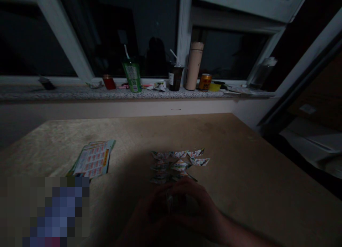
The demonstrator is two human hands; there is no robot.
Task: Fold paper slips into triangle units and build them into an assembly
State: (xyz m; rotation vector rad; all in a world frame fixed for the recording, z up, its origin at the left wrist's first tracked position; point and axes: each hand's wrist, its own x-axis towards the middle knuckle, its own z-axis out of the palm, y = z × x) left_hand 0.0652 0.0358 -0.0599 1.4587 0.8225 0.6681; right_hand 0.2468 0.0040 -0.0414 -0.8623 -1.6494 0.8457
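Observation:
Both hands come together low in the middle of the head view, in deep shadow. My left hand (145, 213) and my right hand (201, 206) are closed round a small piece of folded paper (169, 201), whose pale edge shows between them; the rest of it is dark and partly covered by fingers. Just beyond the fingertips, several folded paper boats (180, 165) lie in rough rows on the brown tabletop (229, 140). To the left lies a fanned stack of printed paper sheets (93, 159) with red and yellow print.
Along the speckled windowsill (157, 94) stand a green cup (133, 76) with a straw, a dark drink cup (175, 78), a tall pink flask (194, 66), a gold can (205, 82) and a red jar (109, 82). A pixelated patch hides the lower left corner.

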